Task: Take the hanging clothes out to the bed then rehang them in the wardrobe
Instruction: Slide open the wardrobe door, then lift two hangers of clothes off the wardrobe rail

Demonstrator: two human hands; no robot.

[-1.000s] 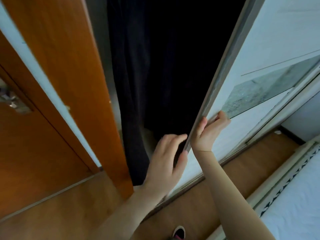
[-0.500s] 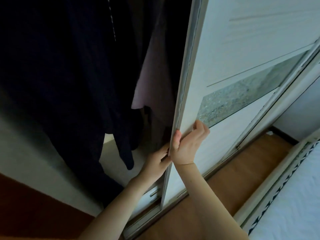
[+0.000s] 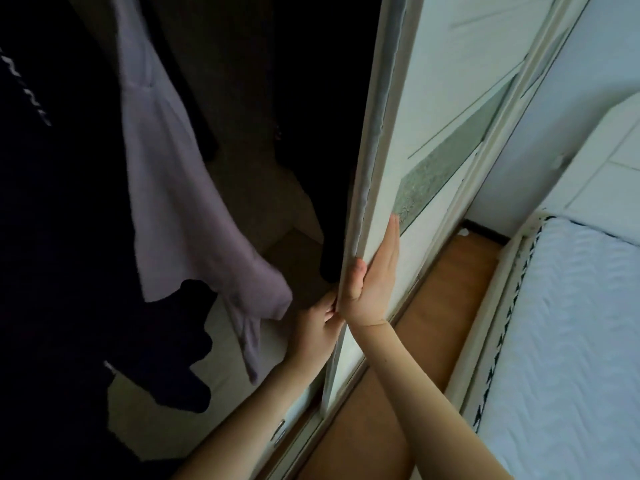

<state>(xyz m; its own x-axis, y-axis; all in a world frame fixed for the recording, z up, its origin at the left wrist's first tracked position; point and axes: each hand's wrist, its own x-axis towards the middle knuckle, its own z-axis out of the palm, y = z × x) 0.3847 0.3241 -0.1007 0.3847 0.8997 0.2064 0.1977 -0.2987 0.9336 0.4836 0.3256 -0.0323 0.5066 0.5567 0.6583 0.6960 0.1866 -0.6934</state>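
Wardrobe door (image 3: 433,116) is clamped by curled fingers (image 3: 329,306) of the left hand (image 3: 318,330) and pressed by the flat-fingered right hand (image 3: 372,285), clothes (image 3: 173,202) being hung upright leftward, nearer the left hand.

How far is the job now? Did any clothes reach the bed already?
Only the start. Done: the door stands open enough to show the clothes. In hand: the right hand presses flat on the door face, the left hand grips its edge. Left: the lilac garment and the dark clothes hang inside; no clothes lie on the visible part of the bed, so carrying out and rehanging are both to do.
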